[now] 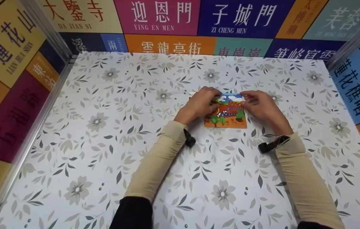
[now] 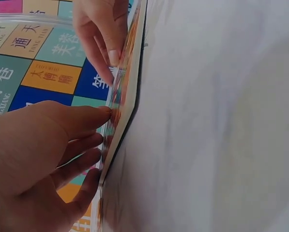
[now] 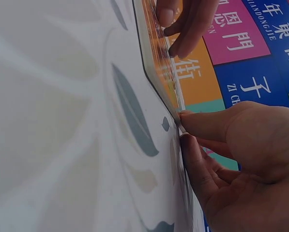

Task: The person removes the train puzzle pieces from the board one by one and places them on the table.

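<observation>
A flat square picture board [image 1: 230, 122] lies on the patterned tabletop, printed with a cartoon train, green bushes, orange ground and blue sky. It looks like a jigsaw puzzle. My left hand [image 1: 200, 103] covers its upper left part, with the thumb and fingertips touching it in the left wrist view. A small coloured bit [image 1: 192, 93] sticks out left of that hand; I cannot tell whether it belongs to the board. At the upper right corner my right hand [image 1: 261, 105] pinches the board's edge between thumb and index finger, as the right wrist view shows.
The white tabletop [image 1: 103, 152] carries a grey leaf and flower pattern. Printed panels [image 1: 160, 19] with Chinese lettering stand along its back and both sides. Dark straps with small cameras [image 1: 264, 147] sit at the wrists.
</observation>
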A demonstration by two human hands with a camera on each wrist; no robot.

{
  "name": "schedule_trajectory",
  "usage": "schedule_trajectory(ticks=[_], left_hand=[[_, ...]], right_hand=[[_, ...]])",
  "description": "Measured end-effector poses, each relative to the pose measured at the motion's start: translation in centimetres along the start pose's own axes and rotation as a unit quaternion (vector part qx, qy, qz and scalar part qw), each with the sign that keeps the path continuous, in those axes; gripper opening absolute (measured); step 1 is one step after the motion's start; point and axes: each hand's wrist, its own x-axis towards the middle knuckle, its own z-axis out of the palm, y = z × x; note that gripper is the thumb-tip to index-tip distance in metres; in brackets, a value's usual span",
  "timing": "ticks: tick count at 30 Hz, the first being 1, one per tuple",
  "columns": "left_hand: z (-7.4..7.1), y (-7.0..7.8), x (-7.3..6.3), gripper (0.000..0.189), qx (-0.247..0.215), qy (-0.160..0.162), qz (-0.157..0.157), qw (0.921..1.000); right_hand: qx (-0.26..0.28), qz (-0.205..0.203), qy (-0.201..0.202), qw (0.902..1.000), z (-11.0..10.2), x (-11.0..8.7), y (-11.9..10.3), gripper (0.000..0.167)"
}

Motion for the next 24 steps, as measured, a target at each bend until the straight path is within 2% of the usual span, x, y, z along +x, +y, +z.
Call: schedule_trajectory(ticks=[10,16,24], left_hand=[[-0.6,0.9,0.4,0.044,0.031,-0.021,0.006,0.9993],[-0.6,1.5,0.6,0.039,0.074,-0.022,0.003,0.9970],[-0.4,1.4,0.8,0.053,0.092,-0.030,-0.016,0.9952]], right_hand=[[-0.009,-0.016,0.008,0.9998,0.0,0.0,0.1,0.047],[-0.015,-0.022,0.009,0.9996,-0.1,-0.2,0.1,0.046],[-0.008,-0.011,0.003,0.9999,-0.2,-0.1,0.1,0.047]])
